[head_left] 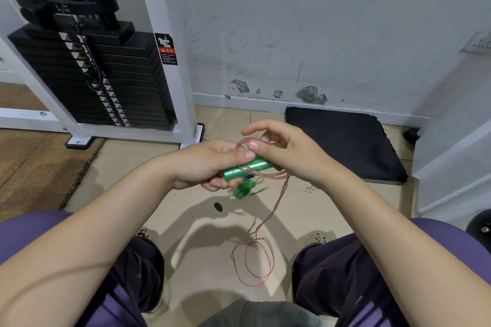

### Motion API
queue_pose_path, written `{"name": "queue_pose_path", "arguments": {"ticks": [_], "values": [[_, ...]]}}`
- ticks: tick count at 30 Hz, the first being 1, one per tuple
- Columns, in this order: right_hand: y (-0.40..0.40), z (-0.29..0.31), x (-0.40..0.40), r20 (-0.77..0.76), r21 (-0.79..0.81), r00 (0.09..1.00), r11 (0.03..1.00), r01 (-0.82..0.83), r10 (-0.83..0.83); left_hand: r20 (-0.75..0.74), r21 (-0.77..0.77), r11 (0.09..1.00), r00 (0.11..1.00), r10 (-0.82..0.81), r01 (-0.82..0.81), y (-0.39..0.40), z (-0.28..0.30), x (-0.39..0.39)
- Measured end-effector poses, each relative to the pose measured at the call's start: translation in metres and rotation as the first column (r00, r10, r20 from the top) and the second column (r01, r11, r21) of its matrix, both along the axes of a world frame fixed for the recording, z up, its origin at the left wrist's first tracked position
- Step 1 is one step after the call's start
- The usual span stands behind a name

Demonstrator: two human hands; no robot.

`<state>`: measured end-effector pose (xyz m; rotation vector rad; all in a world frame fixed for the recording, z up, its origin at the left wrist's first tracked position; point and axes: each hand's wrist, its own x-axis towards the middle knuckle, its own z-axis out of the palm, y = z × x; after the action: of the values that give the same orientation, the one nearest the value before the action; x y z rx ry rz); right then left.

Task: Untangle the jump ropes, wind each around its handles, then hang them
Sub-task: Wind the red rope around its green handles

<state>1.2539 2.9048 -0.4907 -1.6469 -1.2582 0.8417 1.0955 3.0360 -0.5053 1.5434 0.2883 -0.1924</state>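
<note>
The left hand (pixel 210 164) grips the green handles (pixel 249 168) of a jump rope, its fingers curled around them from the left end and the thumb lying on top. The handles are held roughly level above the floor (pixel 212 247), between the person's knees. The right hand (pixel 289 151) is at the right end of the handles; thumb and fingers pinch a loop of the pink rope (pixel 265 223) just above them, with the index finger extended over it. Several turns of the rope already lie around the handles. The remaining rope hangs from the right end down to the floor, where it rests in loose loops. A second green part (pixel 243 190) with a blue piece shows just below the handles; its exact form cannot be determined. A black mat (pixel 345 143) lies against the wall, and a weight stack (pixel 101 79) stands at the left.
</note>
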Motion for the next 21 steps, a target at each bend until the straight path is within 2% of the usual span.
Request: {"name": "queue_pose_path", "arguments": {"ticks": [2, 5, 10, 14, 21], "values": [[-0.004, 0.0052, 0.0047, -0.005, -0.03, 0.995, 0.995, -0.098, 0.098, 0.011, -0.065, 0.998, 1.0, 0.021, -0.021, 0.0032, -0.0001, -0.0004], [-0.0051, 0.0067, 0.0059, 0.078, -0.045, 0.982, 0.984, -0.17, 0.173, 0.023, -0.123, 0.992, 0.999, 0.032, -0.029, 0.0067, -0.0005, -0.0008], [-0.0052, 0.0064, 0.0029, 0.112, 0.008, 0.986, 0.992, -0.128, 0.126, 0.032, -0.069, 0.995, 0.997, 0.067, -0.065, 0.0064, 0.0003, -0.0012], [-0.006, 0.0074, 0.0053, 0.121, 0.008, 0.987, 0.994, -0.106, 0.104, -0.034, -0.104, 0.995, 0.999, -0.009, 0.005, 0.0077, -0.0001, -0.0021], [-0.0058, 0.0073, 0.0103, -0.026, -0.08, 0.988, 0.985, -0.154, 0.153, 0.07, -0.139, 0.989, 0.997, -0.033, 0.043, 0.0076, -0.0001, -0.0008]]}}
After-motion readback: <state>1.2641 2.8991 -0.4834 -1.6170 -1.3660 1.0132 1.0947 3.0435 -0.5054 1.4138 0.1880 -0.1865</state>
